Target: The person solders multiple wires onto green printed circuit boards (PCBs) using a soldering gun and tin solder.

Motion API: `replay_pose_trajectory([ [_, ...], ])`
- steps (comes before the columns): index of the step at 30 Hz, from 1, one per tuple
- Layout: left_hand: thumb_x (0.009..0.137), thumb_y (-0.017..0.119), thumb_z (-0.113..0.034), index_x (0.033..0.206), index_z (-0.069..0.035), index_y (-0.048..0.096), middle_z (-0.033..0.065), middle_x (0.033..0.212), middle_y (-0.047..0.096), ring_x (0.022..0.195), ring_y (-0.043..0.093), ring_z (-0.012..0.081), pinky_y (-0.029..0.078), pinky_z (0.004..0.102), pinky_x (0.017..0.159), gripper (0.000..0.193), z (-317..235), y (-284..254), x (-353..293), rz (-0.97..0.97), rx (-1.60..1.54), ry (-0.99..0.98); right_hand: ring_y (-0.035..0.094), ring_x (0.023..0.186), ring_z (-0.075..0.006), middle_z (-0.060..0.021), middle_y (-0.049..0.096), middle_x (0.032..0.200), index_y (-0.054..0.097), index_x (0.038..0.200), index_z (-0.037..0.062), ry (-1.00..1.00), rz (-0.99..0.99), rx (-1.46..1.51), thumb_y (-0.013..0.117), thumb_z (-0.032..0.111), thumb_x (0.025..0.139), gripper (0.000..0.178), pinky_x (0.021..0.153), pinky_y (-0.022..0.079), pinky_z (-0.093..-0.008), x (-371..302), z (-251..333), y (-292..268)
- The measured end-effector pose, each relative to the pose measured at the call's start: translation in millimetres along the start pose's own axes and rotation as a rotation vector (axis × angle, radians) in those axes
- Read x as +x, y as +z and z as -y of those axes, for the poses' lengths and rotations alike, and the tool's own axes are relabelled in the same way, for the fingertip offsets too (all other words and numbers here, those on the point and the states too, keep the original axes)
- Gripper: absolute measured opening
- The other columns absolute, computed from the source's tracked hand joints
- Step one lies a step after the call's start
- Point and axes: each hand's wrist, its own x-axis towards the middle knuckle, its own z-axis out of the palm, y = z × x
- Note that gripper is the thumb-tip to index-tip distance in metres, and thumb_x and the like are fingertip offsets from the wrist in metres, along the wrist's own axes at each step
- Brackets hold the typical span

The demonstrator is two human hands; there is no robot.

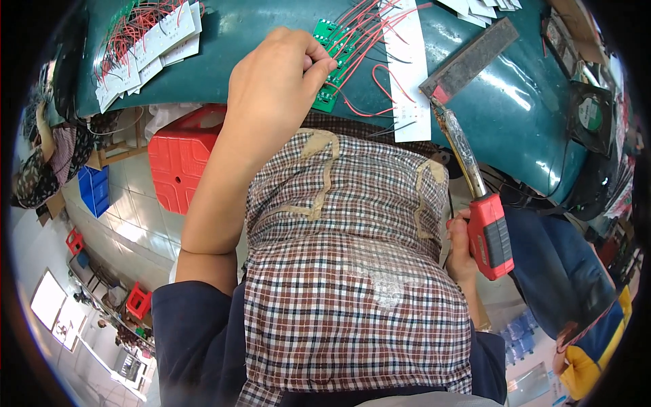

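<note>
My left hand [271, 91] is over the green circuit board [325, 100], thumb and forefinger pinched on a red wire at its left part. Several red and black wires [363, 34] run from the board across a white strip [409, 81] to its right. In my right hand [461, 252], low beside my apron, is a soldering gun [491, 237] with a red and black body; most of the fingers are hidden behind it. Its long metal barrel points up to the near end of a dark flat bar [471, 60] on the green table [271, 15].
White strips with tangled red and black wires [146, 51] lie at the table's far left. More white strips [471, 8] are at the back right. A small black fan [590, 117] stands at the right edge. A red plastic stool [178, 163] is below the table, left of me.
</note>
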Motion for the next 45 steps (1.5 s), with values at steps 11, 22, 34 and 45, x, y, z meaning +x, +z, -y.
replay_pose_trajectory([
  [11,0.080,0.066,-0.010,0.085,-0.001,0.059,0.0094,0.076,0.061,0.058,0.060,0.0209,0.048,0.0354,0.057,0.013,3.7,16.1,-11.7,-0.273,-0.071,-0.032,0.046,0.060,-0.0056,-0.0019,0.052,0.075,0.053,0.110,0.0006,-0.042,0.101,-0.013,0.058,0.012,0.092,0.022,0.049,0.034,-0.0188,0.7,-5.6,-5.3],
  [22,0.085,0.063,-0.008,0.093,0.004,0.059,0.0107,0.086,0.067,0.063,0.065,0.0144,0.051,0.0251,0.057,0.015,-0.1,3.0,7.3,-0.166,-0.629,-0.224,0.062,0.088,-0.0220,-0.0088,0.049,0.096,0.035,0.127,0.0013,-0.117,0.072,0.617,0.056,-0.007,0.084,0.049,0.074,0.051,-0.0306,76.3,77.7,39.7],
  [34,0.083,0.070,-0.008,0.092,-0.002,0.067,0.0023,0.078,0.066,0.065,0.061,0.0066,0.049,0.0195,0.061,0.011,-7.2,7.1,19.6,-0.074,-0.709,-0.045,0.067,0.095,-0.0205,-0.0164,0.050,0.136,0.034,0.135,-0.0019,-0.103,0.380,0.496,0.060,-0.002,0.080,0.061,0.075,0.053,-0.0274,137.0,103.7,69.2],
  [45,0.078,0.073,-0.013,0.082,-0.004,0.065,0.0010,0.068,0.058,0.054,0.048,0.0096,0.041,0.0239,0.051,0.012,-28.4,19.7,25.8,-0.047,-0.294,0.180,0.064,0.098,-0.0194,-0.0150,0.058,0.123,0.032,0.137,0.0007,0.028,0.354,0.380,0.058,-0.003,0.083,0.060,0.079,0.051,-0.0291,118.0,108.2,50.0],
])
